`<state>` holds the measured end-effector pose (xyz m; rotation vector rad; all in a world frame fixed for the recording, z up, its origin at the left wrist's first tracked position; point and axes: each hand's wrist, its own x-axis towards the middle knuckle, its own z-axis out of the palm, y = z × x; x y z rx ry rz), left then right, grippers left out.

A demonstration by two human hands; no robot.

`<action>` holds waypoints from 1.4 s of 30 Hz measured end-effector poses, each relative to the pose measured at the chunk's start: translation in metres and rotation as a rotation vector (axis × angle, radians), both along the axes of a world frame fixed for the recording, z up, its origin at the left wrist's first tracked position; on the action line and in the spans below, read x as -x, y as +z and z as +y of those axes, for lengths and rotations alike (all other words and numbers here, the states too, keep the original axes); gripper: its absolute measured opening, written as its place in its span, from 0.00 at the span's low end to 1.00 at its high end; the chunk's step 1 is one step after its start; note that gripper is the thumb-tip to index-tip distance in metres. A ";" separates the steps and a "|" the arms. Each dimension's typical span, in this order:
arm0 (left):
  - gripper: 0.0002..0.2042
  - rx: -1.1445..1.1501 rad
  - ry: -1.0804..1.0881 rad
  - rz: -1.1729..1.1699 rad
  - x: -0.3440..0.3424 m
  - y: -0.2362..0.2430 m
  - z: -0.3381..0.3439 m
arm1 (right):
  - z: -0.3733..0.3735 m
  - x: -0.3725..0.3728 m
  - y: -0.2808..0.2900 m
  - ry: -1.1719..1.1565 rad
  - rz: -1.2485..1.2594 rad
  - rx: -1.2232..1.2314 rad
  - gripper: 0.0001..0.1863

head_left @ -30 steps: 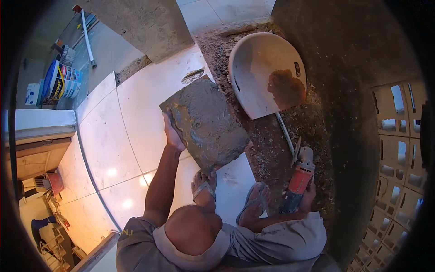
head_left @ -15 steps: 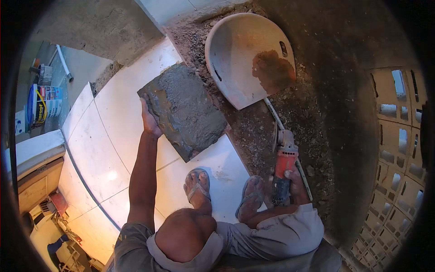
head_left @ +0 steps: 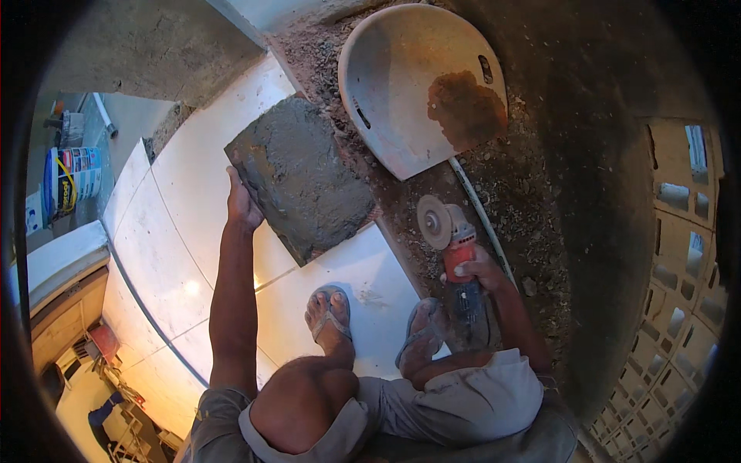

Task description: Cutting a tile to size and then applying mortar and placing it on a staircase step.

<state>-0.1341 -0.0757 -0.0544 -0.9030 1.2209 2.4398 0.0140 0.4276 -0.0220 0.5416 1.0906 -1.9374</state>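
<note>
My left hand (head_left: 241, 202) grips the left edge of a rectangular slab (head_left: 297, 170), its top covered in thick, wet grey mortar, held over white floor tiles (head_left: 185, 231). My right hand (head_left: 485, 268) is closed round the red and dark body of an angle grinder (head_left: 460, 257), whose round disc (head_left: 434, 218) faces up beside the slab. My sandalled feet (head_left: 330, 315) are below the slab, between my two forearms.
A stained white rounded panel (head_left: 394, 77) with slots lies on rubble (head_left: 401, 208) at the top, a white pipe (head_left: 482, 217) beneath it. A labelled bucket (head_left: 81, 181) stands at far left, near a wooden-fronted ledge (head_left: 69, 297). A pierced block wall (head_left: 679, 293) runs along the right.
My right hand has lifted the grinder up and left, turning its disc toward the camera. The slab in my left hand sits further left in the picture as the view has shifted.
</note>
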 end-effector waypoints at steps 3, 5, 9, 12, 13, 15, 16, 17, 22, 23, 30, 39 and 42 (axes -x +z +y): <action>0.33 0.077 0.026 0.028 -0.004 -0.007 0.005 | -0.008 0.008 -0.009 0.078 0.015 -0.021 0.33; 0.33 0.066 0.025 0.031 -0.006 -0.009 -0.002 | -0.020 0.016 -0.010 0.167 0.010 -0.069 0.31; 0.33 0.149 0.030 0.009 -0.005 0.001 0.011 | -0.031 0.020 -0.020 0.239 0.031 -0.067 0.29; 0.34 0.097 0.016 -0.039 -0.004 -0.004 0.006 | -0.036 0.022 -0.019 0.219 0.051 -0.092 0.30; 0.34 0.098 0.028 -0.038 -0.003 -0.005 0.005 | -0.034 0.022 -0.024 0.222 0.027 -0.087 0.31; 0.34 0.096 0.043 -0.029 -0.003 -0.006 0.008 | -0.034 0.021 -0.026 0.233 0.003 -0.083 0.32; 0.34 0.094 0.050 -0.029 -0.003 -0.006 0.009 | -0.036 0.020 -0.025 0.219 -0.004 -0.102 0.32; 0.34 0.096 0.042 -0.025 -0.003 -0.004 0.010 | -0.037 0.020 -0.025 0.205 -0.011 -0.121 0.33; 0.36 0.121 0.070 -0.022 -0.004 -0.004 0.008 | -0.040 0.019 -0.027 0.222 -0.008 -0.120 0.31; 0.36 0.110 0.062 -0.028 -0.005 -0.004 0.008 | -0.042 0.019 -0.026 0.223 -0.001 -0.146 0.31; 0.34 0.100 0.063 -0.021 -0.005 -0.003 0.007 | -0.044 0.021 -0.026 0.235 -0.016 -0.109 0.30; 0.35 0.092 0.049 0.019 -0.004 -0.006 0.008 | -0.045 0.020 -0.025 0.287 0.036 -0.188 0.30; 0.34 0.094 0.061 0.029 -0.005 -0.003 0.012 | -0.049 0.024 -0.017 0.292 0.023 -0.188 0.27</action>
